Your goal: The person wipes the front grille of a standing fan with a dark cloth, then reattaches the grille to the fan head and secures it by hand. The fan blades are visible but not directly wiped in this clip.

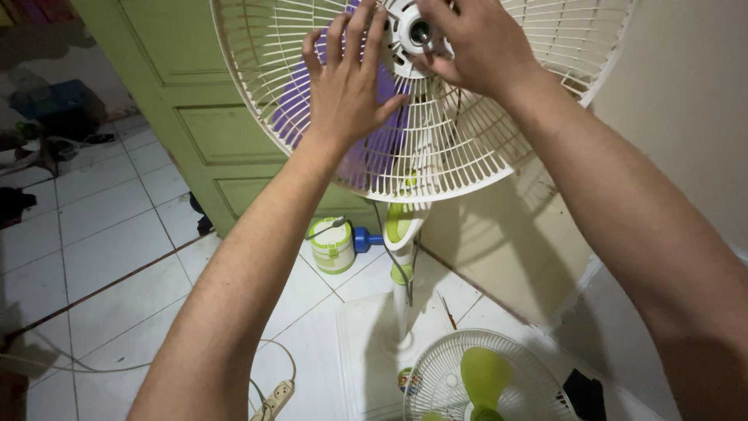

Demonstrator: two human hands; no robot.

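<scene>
White floor tiles (pixel 101 257) run under a green door (pixel 187 101) and a beige wall (pixel 686 117), and a standing fan fills the top of the view.

Its rear guard (pixel 460 148) is a white dish of thin radial wires, dusty in places, with a purple blade (pixel 366 148) showing behind it. At the middle sits a white hub (pixel 409 31) with a dark round centre. A white-and-green stem (pixel 401 234) carries it down to the floor.

My left hand (pixel 347 86) lies flat on the guard, fingers spread, steadying it. The right hand (pixel 475 43) is at the hub, its grip curled around the centre piece; whether the fingertips actually pinch it I cannot tell.

I judge the guard light and springy; the wires would bend if squeezed, so the rim or the stiff hub is the place to hold. The plastic blade looks light and brittle.

On the floor lie a second guard (pixel 460 382) with a green blade (pixel 483 374), a green-and-white jug (pixel 333 245) and a power strip (pixel 273 399).
</scene>
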